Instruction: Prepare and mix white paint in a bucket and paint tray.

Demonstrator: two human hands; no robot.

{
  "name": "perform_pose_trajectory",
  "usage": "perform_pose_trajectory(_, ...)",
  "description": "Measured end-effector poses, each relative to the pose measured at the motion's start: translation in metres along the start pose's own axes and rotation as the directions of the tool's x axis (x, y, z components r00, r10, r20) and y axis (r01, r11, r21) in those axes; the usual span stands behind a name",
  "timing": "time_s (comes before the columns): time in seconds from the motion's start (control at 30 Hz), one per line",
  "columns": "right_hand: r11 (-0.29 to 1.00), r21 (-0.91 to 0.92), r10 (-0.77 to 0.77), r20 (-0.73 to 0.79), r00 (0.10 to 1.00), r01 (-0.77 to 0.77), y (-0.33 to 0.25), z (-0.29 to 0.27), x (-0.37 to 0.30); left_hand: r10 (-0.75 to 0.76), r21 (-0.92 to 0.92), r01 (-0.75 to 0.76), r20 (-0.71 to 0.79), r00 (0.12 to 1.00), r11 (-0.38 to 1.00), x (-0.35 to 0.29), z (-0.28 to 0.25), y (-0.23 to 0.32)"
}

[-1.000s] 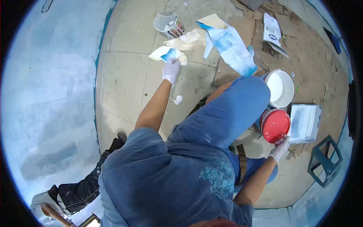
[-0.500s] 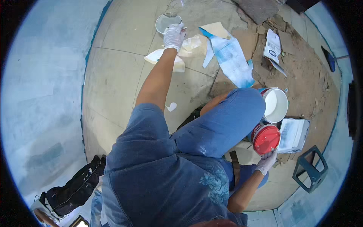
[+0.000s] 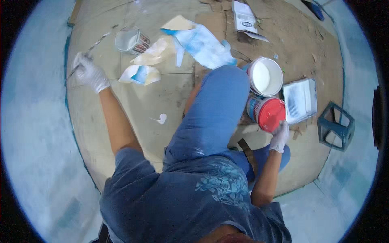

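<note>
My left hand (image 3: 90, 73), in a thin white glove, is closed round a slender, paint-smeared stick (image 3: 98, 42) that slants up to the right, off the floor at the far left. To the right of that hand, a small tub (image 3: 142, 43) with printing on its side stands on the floor. My right hand (image 3: 279, 137), gloved the same way, has its fingers at the near rim of a paint can (image 3: 255, 107) with a red lid (image 3: 270, 115). Behind this can is a white bucket (image 3: 277, 77) with white paint inside.
A white-coated paint tray (image 3: 300, 101) lies right of the cans. Blue-stained paper (image 3: 198, 42), torn scraps (image 3: 142, 75) and a flattened carton (image 3: 244, 18) are spread ahead on tiles and brown cardboard (image 3: 293, 44). A dark green plastic frame (image 3: 336, 125) leans near the right wall.
My left hand has moved left, away from the tub, with the stick in it. The head view has shifted, so floor things appear farther left. My right hand stays at the red-lidded can.
</note>
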State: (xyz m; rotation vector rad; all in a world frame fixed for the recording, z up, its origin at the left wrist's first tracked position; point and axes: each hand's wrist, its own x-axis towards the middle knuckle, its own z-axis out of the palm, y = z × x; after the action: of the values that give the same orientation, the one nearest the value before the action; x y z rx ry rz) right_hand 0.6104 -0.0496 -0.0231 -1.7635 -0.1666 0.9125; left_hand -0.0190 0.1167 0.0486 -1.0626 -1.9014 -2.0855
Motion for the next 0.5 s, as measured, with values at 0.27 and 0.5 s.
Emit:
perform_pose_trajectory(0.27, 0.999, 0.028, -0.025, 0.047, 0.999, 0.024, 0.007, -0.021, 0.024, 0.09, -0.486, 0.195, 0.503, 0.86, 0.852, -0.103, 0.126, 0.183)
perform_pose_trajectory(0.5, 0.993, 0.116, 0.024, 0.051, 0.998, -0.029, 0.003, -0.047, 0.046, 0.184, -0.227, 0.184, 0.957, 0.222, 0.956, -0.286, 0.245, 0.239)
